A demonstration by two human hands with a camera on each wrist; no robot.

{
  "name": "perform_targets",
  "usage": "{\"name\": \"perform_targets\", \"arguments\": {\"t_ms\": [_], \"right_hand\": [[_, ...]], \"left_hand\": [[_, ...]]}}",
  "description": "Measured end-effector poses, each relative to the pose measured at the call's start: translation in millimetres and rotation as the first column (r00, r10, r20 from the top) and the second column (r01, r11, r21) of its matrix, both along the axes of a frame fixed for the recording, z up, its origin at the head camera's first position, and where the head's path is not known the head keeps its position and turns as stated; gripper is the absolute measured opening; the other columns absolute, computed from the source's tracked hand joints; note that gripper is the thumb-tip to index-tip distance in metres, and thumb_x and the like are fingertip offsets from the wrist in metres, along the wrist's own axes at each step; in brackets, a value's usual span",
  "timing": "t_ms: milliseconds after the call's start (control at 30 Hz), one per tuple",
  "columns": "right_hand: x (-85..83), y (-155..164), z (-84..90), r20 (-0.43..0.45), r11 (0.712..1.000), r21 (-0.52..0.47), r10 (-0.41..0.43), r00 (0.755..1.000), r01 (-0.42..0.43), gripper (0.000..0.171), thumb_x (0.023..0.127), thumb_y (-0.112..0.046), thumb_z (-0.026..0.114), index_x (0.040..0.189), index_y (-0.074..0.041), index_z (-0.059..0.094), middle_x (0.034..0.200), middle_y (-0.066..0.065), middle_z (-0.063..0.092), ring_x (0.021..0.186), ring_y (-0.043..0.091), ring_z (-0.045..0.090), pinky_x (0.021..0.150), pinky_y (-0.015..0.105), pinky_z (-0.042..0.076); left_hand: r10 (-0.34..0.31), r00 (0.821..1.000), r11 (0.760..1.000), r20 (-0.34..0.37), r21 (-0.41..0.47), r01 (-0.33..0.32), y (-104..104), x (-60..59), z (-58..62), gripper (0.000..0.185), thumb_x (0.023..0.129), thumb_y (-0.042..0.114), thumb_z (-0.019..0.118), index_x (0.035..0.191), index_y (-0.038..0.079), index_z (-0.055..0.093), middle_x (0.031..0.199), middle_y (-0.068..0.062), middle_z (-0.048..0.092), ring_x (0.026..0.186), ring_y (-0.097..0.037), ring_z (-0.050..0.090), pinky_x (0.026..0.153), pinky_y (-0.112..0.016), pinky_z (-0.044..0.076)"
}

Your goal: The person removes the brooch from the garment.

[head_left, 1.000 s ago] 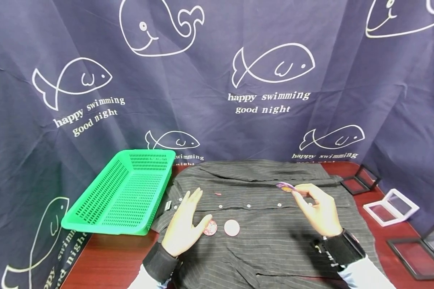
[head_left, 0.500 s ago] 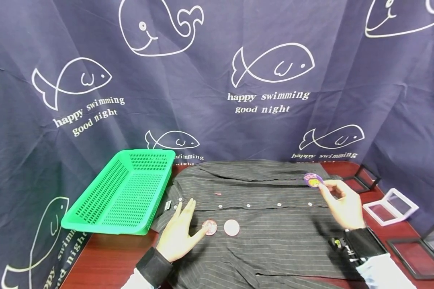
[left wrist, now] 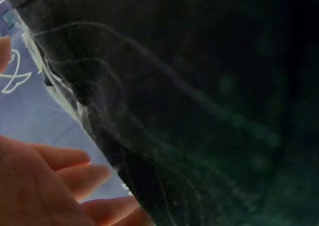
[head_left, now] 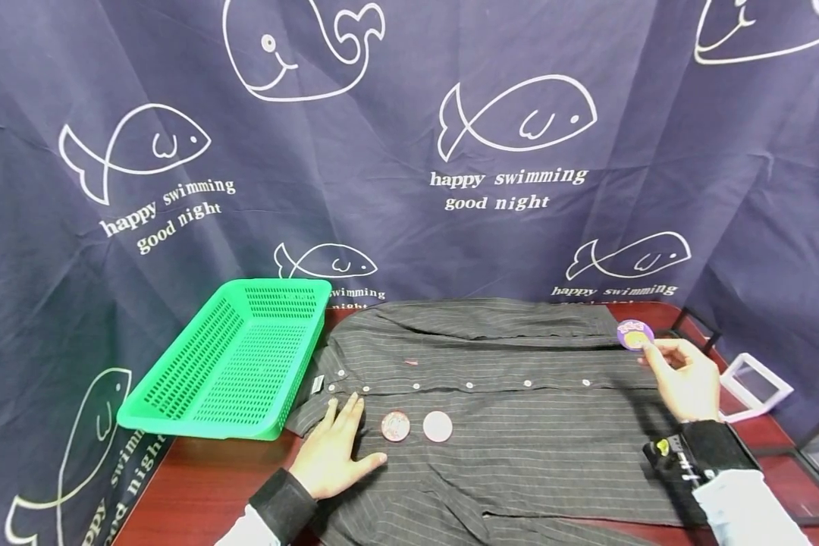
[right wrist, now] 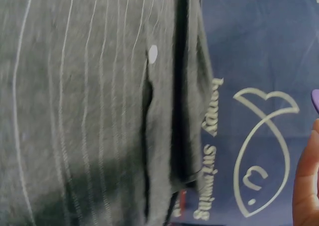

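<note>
My right hand (head_left: 685, 375) pinches a purple badge (head_left: 635, 334) above the striped shirt (head_left: 519, 447). My left hand (head_left: 334, 451) lies flat, fingers straight, on the shirt.

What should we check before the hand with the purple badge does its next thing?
1. Purple badge held firmly: ok, the right hand pinches it at the fingertips, lifted off the shirt.
2. Striped shirt held flat: ok, the left hand rests flat on it near the front edge.
3. Other two badges out of the way: ok, the pink badge and the white badge lie on the shirt, apart from both hands.
4. Badge pin shut: cannot tell, its back is hidden.
5. Green basket free: ok, it sits left of the shirt.
</note>
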State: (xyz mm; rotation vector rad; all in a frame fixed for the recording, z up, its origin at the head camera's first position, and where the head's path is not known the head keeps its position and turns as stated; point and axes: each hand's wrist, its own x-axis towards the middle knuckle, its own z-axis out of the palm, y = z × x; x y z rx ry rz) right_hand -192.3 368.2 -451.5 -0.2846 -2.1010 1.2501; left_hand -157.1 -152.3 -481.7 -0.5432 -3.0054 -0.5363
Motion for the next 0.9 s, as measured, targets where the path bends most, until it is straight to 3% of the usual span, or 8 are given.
{"name": "perform_targets", "arguments": {"t_ms": [167,300,367,433,533,633,733,900], "right_hand": [[-7.8,15.0,-10.5,0.092,0.988,-0.155,-0.004,0.996,0.018,0.019,0.091,-0.008,0.063,0.082,-0.025,0.063,0.059,-0.032,0.06,0.054,-0.015,0.06,0.056,0.002,0.045],[-10.1,20.9,-14.6,0.101,0.974,-0.224,0.009,0.995,0.014,0.024,0.092,-0.009,0.063,0.079,-0.029,0.061,0.057,-0.029,0.061,0.051,-0.011,0.061,0.055,0.005,0.048],[-11.1,23.9,-16.1,0.068,0.955,-0.295,0.049,0.996,-0.027,0.025,0.093,-0.007,0.061,0.079,-0.028,0.063,0.057,-0.025,0.064,0.05,-0.008,0.062,0.053,0.008,0.05],[-11.5,26.2,-16.9,0.009,0.915,-0.393,0.106,0.994,-0.094,0.026,0.093,-0.002,0.059,0.079,-0.023,0.064,0.058,-0.019,0.067,0.051,-0.004,0.065,0.052,0.011,0.051],[-11.9,28.4,-16.5,-0.082,0.823,-0.535,0.177,0.981,-0.193,0.027,0.093,0.004,0.055,0.079,-0.016,0.065,0.059,-0.009,0.07,0.051,0.003,0.068,0.05,0.015,0.053],[-13.0,30.2,-16.0,-0.101,0.76,-0.615,0.187,0.977,-0.209,0.026,0.094,0.005,0.052,0.078,-0.013,0.064,0.058,-0.004,0.07,0.051,0.006,0.068,0.05,0.017,0.053],[-16.2,35.0,-19.1,-0.051,0.751,-0.642,0.163,0.985,-0.157,0.025,0.094,0.003,0.052,0.078,-0.013,0.061,0.056,-0.004,0.069,0.049,0.007,0.068,0.05,0.018,0.053],[-22.6,49.0,-29.1,0.072,0.778,-0.625,0.135,0.988,-0.061,0.025,0.094,-0.002,0.049,0.075,-0.016,0.059,0.052,-0.007,0.067,0.047,0.005,0.066,0.049,0.016,0.053]], "left_hand": [[-0.022,0.995,0.999,0.099,-0.041,0.027,-1.2,0.4,-3.5,0.096,0.079,0.066,0.065,0.145,0.0,0.042,0.153,-0.017,0.041,0.14,-0.051,0.033,0.111,-0.058,0.034],[-0.049,0.991,0.995,0.128,-0.075,0.059,-1.6,-0.5,-5.7,0.097,0.078,0.066,0.065,0.145,-0.001,0.043,0.152,-0.018,0.042,0.139,-0.051,0.035,0.11,-0.059,0.035],[-0.061,0.989,0.994,0.132,-0.083,0.072,-1.4,-0.2,-5.5,0.096,0.079,0.065,0.066,0.144,-0.002,0.043,0.152,-0.019,0.042,0.138,-0.053,0.035,0.109,-0.059,0.035],[-0.072,0.989,0.992,0.13,-0.092,0.084,-1.2,0.4,-5.4,0.095,0.079,0.063,0.066,0.143,-0.003,0.044,0.152,-0.021,0.042,0.137,-0.053,0.036,0.109,-0.059,0.036],[-0.083,0.989,0.99,0.12,-0.104,0.096,-0.8,1.8,-4.5,0.093,0.079,0.062,0.067,0.142,-0.004,0.045,0.151,-0.022,0.042,0.135,-0.054,0.038,0.108,-0.059,0.036],[-0.084,0.99,0.989,0.114,-0.111,0.097,-0.4,2.9,-4.2,0.092,0.079,0.061,0.067,0.141,-0.004,0.046,0.15,-0.022,0.043,0.135,-0.054,0.038,0.108,-0.059,0.037],[-0.081,0.99,0.989,0.114,-0.116,0.094,-0.3,3.1,-5.5,0.092,0.079,0.061,0.067,0.142,-0.003,0.046,0.151,-0.022,0.043,0.135,-0.053,0.038,0.108,-0.058,0.037],[-0.085,0.991,0.987,0.099,-0.128,0.098,-0.7,1.8,-8.9,0.093,0.079,0.062,0.067,0.141,-0.003,0.046,0.15,-0.022,0.043,0.134,-0.053,0.039,0.107,-0.058,0.038]]}}
